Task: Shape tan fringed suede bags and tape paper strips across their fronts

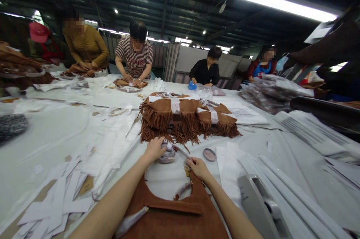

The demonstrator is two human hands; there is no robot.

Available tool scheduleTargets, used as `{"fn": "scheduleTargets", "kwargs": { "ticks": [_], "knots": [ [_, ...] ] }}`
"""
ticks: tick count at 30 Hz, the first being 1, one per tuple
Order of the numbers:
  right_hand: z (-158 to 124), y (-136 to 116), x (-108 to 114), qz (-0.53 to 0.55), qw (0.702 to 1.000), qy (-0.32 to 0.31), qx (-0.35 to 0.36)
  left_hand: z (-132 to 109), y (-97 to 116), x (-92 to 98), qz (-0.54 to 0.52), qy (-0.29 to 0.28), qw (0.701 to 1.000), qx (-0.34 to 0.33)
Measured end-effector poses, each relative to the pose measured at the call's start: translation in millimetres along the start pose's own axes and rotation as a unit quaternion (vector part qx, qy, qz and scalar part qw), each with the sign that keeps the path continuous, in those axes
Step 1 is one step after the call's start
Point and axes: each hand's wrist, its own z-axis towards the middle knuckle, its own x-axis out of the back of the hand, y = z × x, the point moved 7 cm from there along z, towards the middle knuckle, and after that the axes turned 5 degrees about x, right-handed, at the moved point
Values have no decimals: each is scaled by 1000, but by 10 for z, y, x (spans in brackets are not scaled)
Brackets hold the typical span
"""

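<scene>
A brown suede bag (177,218) lies in front of me, its round handle opening facing away and a zipper running across its upper part. At the far side of the opening is a coiled, plastic-wrapped strap (168,156). My left hand (154,150) is closed on the coil's left edge, its fingertips partly hidden. From the coil the strap runs right to my right hand (198,168), which pinches it at the top of the bag's right handle end. Inside the opening rests a wrapped curved piece with metal ends (182,191).
Fringed brown bags (171,117) with paper bands are stacked straight ahead. White paper strips (56,201) lie left; a tape roll (209,154) and a grey tape dispenser (263,205) are on the right. Several co-workers stand across the table, near plastic-wrapped packages (272,91).
</scene>
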Motion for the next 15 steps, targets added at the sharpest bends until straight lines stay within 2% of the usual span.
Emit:
{"fn": "scheduleTargets", "kwargs": {
  "ticks": [5,7,11,15],
  "knots": [
    [184,-215,107,-89,994,38,50,208,227,-63,32,-33,998,-47],
    [334,-341,77,-115,990,29,81,249,251,-84,39,-41,996,-63],
    [580,-528,-165,-161,979,-33,119,279,208,-135,48,-42,996,-67],
    [629,-551,-388,-216,968,-75,105,271,126,-179,57,-28,997,-33]
  ]
}}
